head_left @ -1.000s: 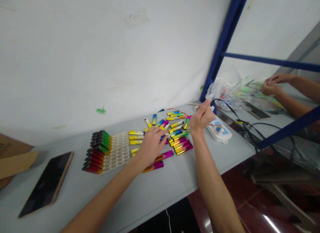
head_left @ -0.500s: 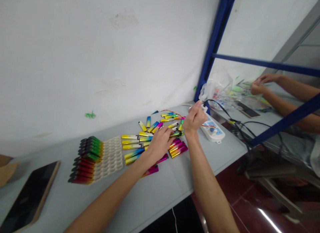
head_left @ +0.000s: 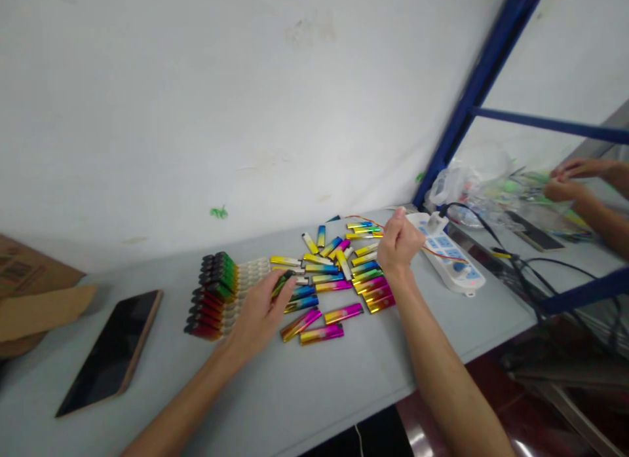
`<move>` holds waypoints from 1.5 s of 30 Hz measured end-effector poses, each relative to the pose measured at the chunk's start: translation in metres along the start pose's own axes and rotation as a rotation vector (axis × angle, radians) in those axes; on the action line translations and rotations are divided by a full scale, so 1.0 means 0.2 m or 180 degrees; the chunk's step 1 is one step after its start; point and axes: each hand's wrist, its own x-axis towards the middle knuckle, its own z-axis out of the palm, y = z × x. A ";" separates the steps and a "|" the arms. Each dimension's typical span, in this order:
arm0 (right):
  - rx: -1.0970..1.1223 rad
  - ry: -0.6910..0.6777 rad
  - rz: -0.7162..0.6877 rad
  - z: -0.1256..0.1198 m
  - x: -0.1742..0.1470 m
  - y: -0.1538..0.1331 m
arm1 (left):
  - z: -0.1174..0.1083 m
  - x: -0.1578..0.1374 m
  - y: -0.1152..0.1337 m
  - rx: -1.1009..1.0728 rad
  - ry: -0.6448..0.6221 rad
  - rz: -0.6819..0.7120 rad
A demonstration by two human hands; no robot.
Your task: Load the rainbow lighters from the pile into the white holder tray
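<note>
My left hand (head_left: 263,310) is closed around a slim, green-and-black stick (head_left: 282,283) that looks like a vape pen. Below that hand is a pale moulded tray (head_left: 253,272), its left side filled with rows of black-tipped vape pens (head_left: 209,300), some green and some dark red. My right hand (head_left: 399,244) is closed in a fist over the right end of the loose pile. A thin red wire (head_left: 442,253) passes at this fist; what its fingers hold is hidden. Shiny yellow, blue and magenta sticks (head_left: 344,313) lie scattered between my hands.
A white power strip (head_left: 449,254) with plugged-in cables is right of my fist. A dark phone or tablet (head_left: 111,352) and a cardboard box (head_left: 39,274) lie left. Beyond the blue metal frame (head_left: 469,97), another person's hands (head_left: 572,182) work near plastic bags (head_left: 455,185).
My left hand has moved left from the scattered pile to the tray, now carrying a green-and-black stick. My right fist stays by the wire. The view has swung left.
</note>
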 end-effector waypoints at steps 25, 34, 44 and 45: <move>0.0275 -0.1021 -0.0554 0.06 -0.19 -0.21 | 0.02 -0.05 -0.01 -0.3278 0.0634 -0.1801; 0.0386 -0.0968 -0.0688 0.05 -0.20 -0.24 | 0.02 -0.04 -0.01 -0.3287 0.0681 -0.1840; 0.0400 -0.1748 -0.0780 0.07 -0.19 -0.22 | -0.07 -0.03 0.04 -0.2057 0.0678 -0.0567; 0.0381 -0.1947 -0.0828 0.07 -0.19 -0.23 | -0.12 -0.03 0.05 -0.1644 0.0678 -0.0319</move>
